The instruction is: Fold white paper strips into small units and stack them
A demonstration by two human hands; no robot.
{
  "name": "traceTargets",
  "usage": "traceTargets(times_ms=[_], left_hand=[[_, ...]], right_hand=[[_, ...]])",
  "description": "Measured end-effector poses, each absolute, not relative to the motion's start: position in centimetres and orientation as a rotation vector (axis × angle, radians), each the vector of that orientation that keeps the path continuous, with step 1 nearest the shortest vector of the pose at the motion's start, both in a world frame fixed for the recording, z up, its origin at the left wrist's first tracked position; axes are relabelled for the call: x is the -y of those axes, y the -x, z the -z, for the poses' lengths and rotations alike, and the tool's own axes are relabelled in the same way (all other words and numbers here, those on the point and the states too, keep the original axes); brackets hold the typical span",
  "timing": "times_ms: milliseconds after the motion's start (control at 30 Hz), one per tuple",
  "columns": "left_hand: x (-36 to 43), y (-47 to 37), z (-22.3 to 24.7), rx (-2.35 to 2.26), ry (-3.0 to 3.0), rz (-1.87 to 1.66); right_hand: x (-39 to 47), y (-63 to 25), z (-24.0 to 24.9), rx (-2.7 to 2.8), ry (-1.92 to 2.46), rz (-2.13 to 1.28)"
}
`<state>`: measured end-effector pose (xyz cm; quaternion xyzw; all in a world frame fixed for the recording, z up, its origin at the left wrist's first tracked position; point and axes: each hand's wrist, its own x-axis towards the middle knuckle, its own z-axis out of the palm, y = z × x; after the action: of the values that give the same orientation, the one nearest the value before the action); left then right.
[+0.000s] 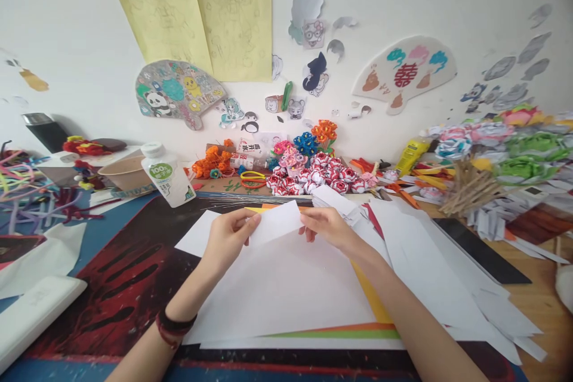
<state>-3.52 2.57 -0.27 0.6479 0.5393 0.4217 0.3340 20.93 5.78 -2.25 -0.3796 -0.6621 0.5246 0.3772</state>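
A small piece of white paper (276,224) is stretched between my two hands, above a stack of larger sheets. My left hand (230,234) pinches its left side between thumb and fingers. At the opposite corner, the thumb and fingertips of my right hand (326,228) close on the edge. Beneath lies a large white sheet (286,286), with a green sheet (349,334) and an orange-yellow sheet (371,298) showing along its borders. Another white piece (194,236) sticks out left of my left hand.
White sheets (430,262) and a black flat slab (481,250) lie to the right. A white bottle (168,176) leans at the back left, near a brown paper bowl (125,170). Red-and-white paper flowers (317,176) line the wall. A white case (40,316) sits front left.
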Motion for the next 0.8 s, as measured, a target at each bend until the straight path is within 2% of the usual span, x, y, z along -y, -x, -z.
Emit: traceTargets(times_ms=[133, 267, 433, 600, 800], left_hand=[[-2.2, 2.7, 0.6, -1.477, -1.867, -1.018], [-1.9, 2.1, 0.7, -1.615, -2.339, -1.105], [-1.4, 1.3, 1.1, -1.423, -2.608, -0.927], [-1.2, 1.1, 1.2, -1.388, -2.407, -0.937], [-1.3, 1.6, 0.1, -1.296, -1.729, -1.032]], right_hand=[[-5.4, -20.5, 2.4, 1.636, 0.956, -1.427], [-5.5, -20.4, 2.8, 1.573, 1.012, -1.413], [-5.4, -20.2, 2.9, 1.552, 1.02, -1.367], [-5.4, -20.3, 2.9, 1.609, 0.912, -1.414], [-5.7, -20.6, 2.7, 1.565, 0.997, -1.349]])
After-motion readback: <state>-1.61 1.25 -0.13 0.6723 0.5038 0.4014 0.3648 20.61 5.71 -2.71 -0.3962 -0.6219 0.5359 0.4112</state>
